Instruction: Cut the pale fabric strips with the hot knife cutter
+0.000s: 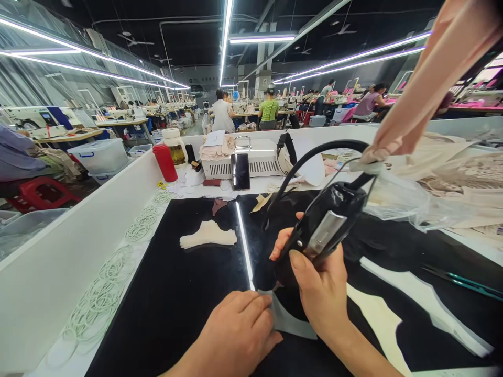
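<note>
Right hand: I'm seeing the right hand (326, 296) firmly grasping the black handheld tool (326, 233), thumb pressing its near side.
Left hand: Down here the left hand (239, 330) is resting bent fingers on the grey piece (288, 319); whether it's pinching or only pressing, I'm not managing to tell.
Grey piece: It's lying between both hands, curving out from the left fingers toward the right wrist.
Black mat (157, 293): It's shining under everything, carrying the pale fabric stack (208, 234) at left; the cream piece (377, 311), white piece (422, 293) and teal-handled tool (467, 283) are lying at right.
Left ledge: Pale green loops (106, 285) are heaping up along the low white partition (58, 262).
Far ledge: The phone (240, 173) is standing before the vented box (255, 157), the red cylinder (165, 163) and jug (174, 146) sitting leftward.
Up high: The cable (334, 144) is arching beside the hanging pink cloth (428, 94).
Room: Light strips (226, 36) are running over rows of workstations; people are sitting there.
Count: I'm making it two hands, one grey piece, one fabric stack, one phone, one jug, one red cylinder; the loops are overlapping too much for counting.
</note>
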`<state>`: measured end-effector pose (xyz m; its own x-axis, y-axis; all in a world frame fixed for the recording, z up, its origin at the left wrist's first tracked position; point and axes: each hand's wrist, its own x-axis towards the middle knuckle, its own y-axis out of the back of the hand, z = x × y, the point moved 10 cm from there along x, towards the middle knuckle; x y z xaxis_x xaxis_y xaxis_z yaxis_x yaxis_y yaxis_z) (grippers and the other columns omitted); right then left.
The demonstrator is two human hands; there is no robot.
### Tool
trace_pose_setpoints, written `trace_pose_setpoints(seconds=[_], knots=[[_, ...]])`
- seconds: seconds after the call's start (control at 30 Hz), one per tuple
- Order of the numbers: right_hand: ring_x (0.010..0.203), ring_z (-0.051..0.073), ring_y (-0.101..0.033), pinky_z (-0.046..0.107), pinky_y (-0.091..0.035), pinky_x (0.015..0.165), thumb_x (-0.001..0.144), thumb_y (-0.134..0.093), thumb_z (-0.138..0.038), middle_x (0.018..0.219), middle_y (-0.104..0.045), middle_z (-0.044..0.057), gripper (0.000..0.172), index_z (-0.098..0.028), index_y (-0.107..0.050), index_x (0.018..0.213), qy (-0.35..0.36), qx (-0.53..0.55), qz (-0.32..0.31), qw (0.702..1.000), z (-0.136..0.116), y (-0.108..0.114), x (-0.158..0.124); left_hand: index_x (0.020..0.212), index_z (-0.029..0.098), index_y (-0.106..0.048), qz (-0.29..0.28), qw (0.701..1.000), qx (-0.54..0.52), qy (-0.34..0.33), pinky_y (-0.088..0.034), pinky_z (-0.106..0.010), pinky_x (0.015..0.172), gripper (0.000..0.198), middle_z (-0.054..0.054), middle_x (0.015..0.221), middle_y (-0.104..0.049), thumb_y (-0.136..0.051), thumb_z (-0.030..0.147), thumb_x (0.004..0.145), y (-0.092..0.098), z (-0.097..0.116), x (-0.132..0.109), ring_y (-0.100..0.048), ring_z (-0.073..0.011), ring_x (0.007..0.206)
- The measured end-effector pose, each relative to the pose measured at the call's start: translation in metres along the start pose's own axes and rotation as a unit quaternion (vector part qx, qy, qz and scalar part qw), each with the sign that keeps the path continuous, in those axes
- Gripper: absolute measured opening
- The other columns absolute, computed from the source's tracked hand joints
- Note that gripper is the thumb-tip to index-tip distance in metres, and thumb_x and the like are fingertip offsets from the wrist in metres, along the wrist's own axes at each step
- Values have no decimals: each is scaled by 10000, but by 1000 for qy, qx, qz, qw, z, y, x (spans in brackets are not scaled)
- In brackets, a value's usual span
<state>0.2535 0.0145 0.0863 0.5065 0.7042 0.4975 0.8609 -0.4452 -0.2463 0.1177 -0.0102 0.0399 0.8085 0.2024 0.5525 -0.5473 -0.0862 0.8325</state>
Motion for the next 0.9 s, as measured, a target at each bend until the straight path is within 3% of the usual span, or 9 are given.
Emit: trace_pose_setpoints(seconds=[0.23, 0.37, 0.57, 0.9], knots=[[705, 127, -642, 273, -564, 676, 913, -754, -416, 875, -694, -46, 222, -318, -622, 1062, -19, 63, -3, 998, 3, -8, 1, 983, 147, -631, 3, 1000, 13, -12, -620, -322, 773, 363, -44, 1037, -761, -369, 352, 1130, -2, 0, -2, -740, -191, 938], [735, 128, -647, 281, -572, 727, 905, -771, -388, 877, -698, -54, 256, -349, -624, 1111, -47, 92, -17, 995, 7, -13, -2, 970, 140, -637, 29, 999, 21, -19, -613, -306, 731, 405, -39, 1000, -763, -325, 338, 1139, 3, 4, 0, -739, -184, 931], [703, 120, -639, 255, -555, 676, 904, -773, -389, 882, -706, -53, 331, -361, -604, 1188, -31, 79, -6, 996, 6, -11, -2, 955, 146, -648, 21, 999, 23, -15, -613, -302, 738, 430, -42, 1002, -764, -325, 362, 1139, 0, 4, 1, -738, -186, 947], [744, 135, -655, 291, -586, 740, 898, -776, -397, 892, -691, -56, 402, -384, -576, 1247, -63, 107, -8, 992, 13, -15, -4, 959, 138, -643, 25, 999, 32, -16, -608, -307, 705, 443, -34, 981, -760, -313, 368, 1144, 1, 4, 2, -736, -178, 919]])
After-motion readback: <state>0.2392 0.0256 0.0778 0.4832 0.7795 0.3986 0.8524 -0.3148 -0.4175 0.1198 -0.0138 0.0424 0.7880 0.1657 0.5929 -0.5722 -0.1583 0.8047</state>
